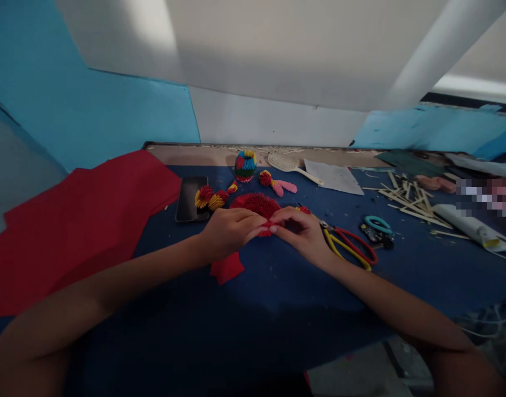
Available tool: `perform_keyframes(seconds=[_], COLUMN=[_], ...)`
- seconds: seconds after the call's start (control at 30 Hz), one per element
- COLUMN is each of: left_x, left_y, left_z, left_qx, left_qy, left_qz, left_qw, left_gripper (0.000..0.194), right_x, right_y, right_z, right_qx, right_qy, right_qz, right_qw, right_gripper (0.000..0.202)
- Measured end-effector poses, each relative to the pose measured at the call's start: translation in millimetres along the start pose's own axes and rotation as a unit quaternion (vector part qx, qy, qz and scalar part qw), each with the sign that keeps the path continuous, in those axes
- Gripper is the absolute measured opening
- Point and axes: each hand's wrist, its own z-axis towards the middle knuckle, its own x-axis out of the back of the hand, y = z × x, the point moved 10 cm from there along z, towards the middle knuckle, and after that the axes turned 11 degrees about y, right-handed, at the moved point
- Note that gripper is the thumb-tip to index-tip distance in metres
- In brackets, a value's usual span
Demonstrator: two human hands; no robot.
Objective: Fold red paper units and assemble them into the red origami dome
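Observation:
Both hands meet at the middle of the table, pinching a small red paper piece (269, 224) between them. My left hand (232, 231) comes in from the left with its fingertips closed on one end. On the other end, my right hand (304, 231) has thumb and index finger pressed together. Just behind the fingertips lies a round red folded-paper piece (256, 203), its near edge partly hidden by the hands. Small red paper pieces (228, 268) rest on the blue table cover beneath my left hand.
Large red sheets (87, 220) cover the left side. A phone (190, 198), yellow-red paper pieces (215, 198), a colourful paper ball (245, 166) and a hairbrush (292, 165) lie behind. Pliers (352, 246), a teal-handled tool (377, 224) and wooden sticks (414, 198) are at right.

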Motion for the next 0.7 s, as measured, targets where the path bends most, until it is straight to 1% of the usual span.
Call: perform_keyframes(seconds=[0.07, 0.13, 0.23, 0.37, 0.47, 0.53, 0.57, 0.63, 0.7], left_x=[7.6, 12.8, 10.7, 5.7, 2.2, -1.1, -3.8, -10.8, -16.8], left_y=[10, 16, 15, 8, -1, -9, -13, -21, -27], left_z=[0, 0, 1, 1, 1, 1, 1, -3, -8], left_qx=[-0.063, -0.096, -0.083, -0.034, 0.033, 0.102, 0.146, 0.239, 0.316], left_qy=[0.045, 0.076, 0.07, 0.053, 0.037, 0.02, 0.008, -0.019, -0.039], left_qz=[0.017, 0.014, -0.01, -0.047, -0.09, -0.141, -0.172, -0.229, -0.261], left_qw=[0.997, 0.992, 0.994, 0.997, 0.995, 0.985, 0.974, 0.944, 0.911], left_gripper=[0.022, 0.023, 0.026, 0.023, 0.014, 0.008, 0.007, 0.008, 0.007], right_x=[-1, -2, -2, -2, 0, 0, 0, 0, 3], right_y=[2, 4, 4, 2, 2, 1, 1, -2, -10], right_z=[-1, -1, -1, -1, 0, 0, 1, 0, 0], right_qx=[-0.009, -0.014, -0.012, -0.004, 0.003, 0.004, 0.005, 0.014, 0.04], right_qy=[-0.006, -0.011, -0.019, -0.017, -0.009, -0.012, -0.018, -0.027, -0.022], right_qz=[0.01, 0.01, 0.013, 0.022, 0.024, 0.024, 0.023, 0.016, -0.001], right_qw=[1.0, 1.0, 1.0, 1.0, 1.0, 1.0, 1.0, 0.999, 0.999], right_gripper=[0.007, 0.009, 0.009, 0.01, 0.012, 0.012, 0.012, 0.009, 0.008])
